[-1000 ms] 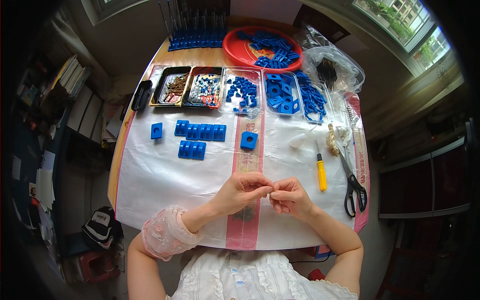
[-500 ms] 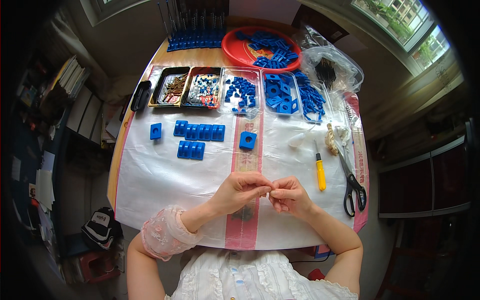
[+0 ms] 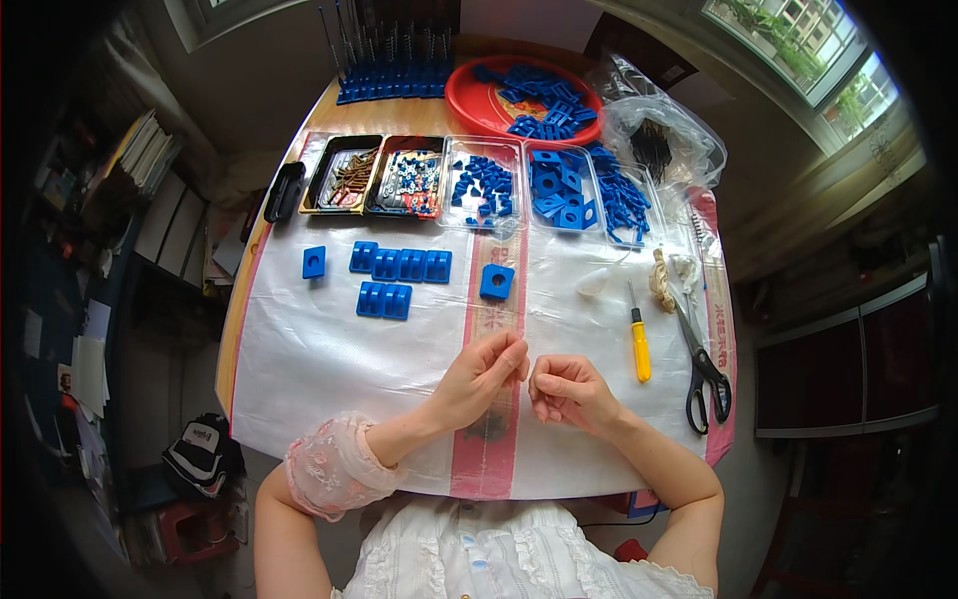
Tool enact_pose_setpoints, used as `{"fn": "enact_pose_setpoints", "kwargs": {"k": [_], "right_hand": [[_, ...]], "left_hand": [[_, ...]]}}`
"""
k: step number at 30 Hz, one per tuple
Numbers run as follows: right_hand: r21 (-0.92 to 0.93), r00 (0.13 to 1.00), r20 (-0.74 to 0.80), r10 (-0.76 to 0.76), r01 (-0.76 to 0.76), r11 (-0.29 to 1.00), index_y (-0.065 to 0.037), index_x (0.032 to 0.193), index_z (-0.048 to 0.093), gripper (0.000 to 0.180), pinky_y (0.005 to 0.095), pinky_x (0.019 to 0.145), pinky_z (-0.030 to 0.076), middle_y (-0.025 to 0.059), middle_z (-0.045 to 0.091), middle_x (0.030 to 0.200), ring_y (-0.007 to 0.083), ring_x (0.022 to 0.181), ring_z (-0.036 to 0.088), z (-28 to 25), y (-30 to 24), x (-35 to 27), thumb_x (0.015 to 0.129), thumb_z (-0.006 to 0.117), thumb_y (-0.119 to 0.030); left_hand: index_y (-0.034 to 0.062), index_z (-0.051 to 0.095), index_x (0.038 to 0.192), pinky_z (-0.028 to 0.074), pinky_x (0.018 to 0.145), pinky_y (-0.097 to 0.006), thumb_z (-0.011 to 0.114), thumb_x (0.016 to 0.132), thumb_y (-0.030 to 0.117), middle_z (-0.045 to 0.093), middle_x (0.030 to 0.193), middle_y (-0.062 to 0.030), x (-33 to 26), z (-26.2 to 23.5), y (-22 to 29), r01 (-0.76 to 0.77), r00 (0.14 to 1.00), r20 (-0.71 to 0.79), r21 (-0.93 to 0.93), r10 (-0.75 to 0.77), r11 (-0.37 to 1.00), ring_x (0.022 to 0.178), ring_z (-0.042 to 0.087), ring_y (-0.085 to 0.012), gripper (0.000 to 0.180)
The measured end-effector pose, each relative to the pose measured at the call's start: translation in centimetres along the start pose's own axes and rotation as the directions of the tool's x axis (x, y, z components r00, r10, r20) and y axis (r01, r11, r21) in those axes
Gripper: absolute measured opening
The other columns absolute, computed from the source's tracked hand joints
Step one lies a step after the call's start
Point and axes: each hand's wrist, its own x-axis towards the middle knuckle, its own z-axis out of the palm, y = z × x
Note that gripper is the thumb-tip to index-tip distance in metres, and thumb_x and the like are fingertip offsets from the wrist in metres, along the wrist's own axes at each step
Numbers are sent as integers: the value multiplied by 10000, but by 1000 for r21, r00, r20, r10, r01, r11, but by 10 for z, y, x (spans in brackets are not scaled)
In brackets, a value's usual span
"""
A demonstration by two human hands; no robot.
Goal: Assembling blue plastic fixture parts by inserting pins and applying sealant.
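My left hand [image 3: 486,377] and my right hand [image 3: 572,390] are raised over the near middle of the white sheet [image 3: 329,369], side by side with a narrow gap. Both have fingers curled and thumb pressed to forefinger; anything pinched in them is too small or hidden. Just beyond them lies a blue square piece with a round hole [image 3: 497,282]. To its left sit a row of blue ribbed blocks [image 3: 411,265] and a shorter blue ribbed group [image 3: 383,300]. Another holed blue piece [image 3: 313,263] lies farther left.
Trays of screws [image 3: 351,180], small metal parts [image 3: 407,180] and blue pieces [image 3: 484,185] line the far side. Behind them stands a red basin [image 3: 469,110]. A yellow screwdriver [image 3: 641,349] and black-handled scissors [image 3: 704,384] lie right. Blue racks with upright rods [image 3: 394,82] stand far left.
My hands, fingertips together before, have come slightly apart. The left hand has turned and risen a little; the right has shifted slightly. The blue pieces lie as before.
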Motion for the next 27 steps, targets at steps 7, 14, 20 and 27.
{"fn": "enact_pose_setpoints", "kwargs": {"k": [7, 14, 20, 27], "right_hand": [[-78, 995, -52, -87, 83, 994, -20, 985, 537, 119, 218, 538, 422, 108, 621, 746, 109, 606, 571, 10, -4, 3, 977, 546, -139], [-56, 975, -20, -221, 219, 974, -22, 988, 563, 123, 201, 465, 406, 92, 602, 667, 107, 560, 588, 4, -8, 0, 979, 534, -141], [-255, 951, -209, -230, 174, 951, -28, 998, 576, 104, 193, 457, 390, 74, 622, 656, 69, 527, 549, 6, -7, 1, 977, 547, -126], [-307, 950, -208, -233, 163, 938, -31, 1015, 598, 90, 190, 462, 388, 61, 630, 657, 64, 529, 545, 7, -7, 4, 951, 580, -92]], "left_hand": [[31, 614, 952, 445, 634, -216, 529, 994, 111, 582, 827, -3, 0, -2, 16, 35, 993, -116, 69, -27, 997, 742, 527, -53, 124], [43, 669, 1033, 485, 680, -206, 609, 907, 67, 605, 1049, -33, 5, -4, 29, -88, 957, -225, 374, 182, 923, 861, 588, -89, 141], [42, 662, 1019, 490, 697, -248, 640, 912, 115, 605, 999, -36, -2, -7, 61, -1, 990, -110, 613, 87, 790, 881, 592, -114, 131], [48, 619, 1129, 496, 857, -379, 734, 803, 154, 590, 1093, -92, 42, -42, 69, -156, 958, 110, 975, 265, 157, 1018, 600, -284, 361]]}}
